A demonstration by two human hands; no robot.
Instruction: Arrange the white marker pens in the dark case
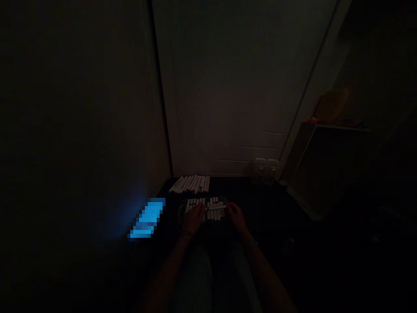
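Note:
The light is very dim. A white marker lies crosswise between my two hands. My left hand is closed, its fingertips at the marker's left end. At the right end, the fingers of my right hand pinch it. Right below sits a clear case with several white markers standing in rows, some with coloured bands. My left hand covers part of these rows. Behind the case, to the left, a row of loose white markers lies side by side on the dark surface.
A glowing blue, blurred-out screen is at the left. Two clear packages stand at the back right against the pale wall. Farther right is a shelf unit with a yellowish object on top.

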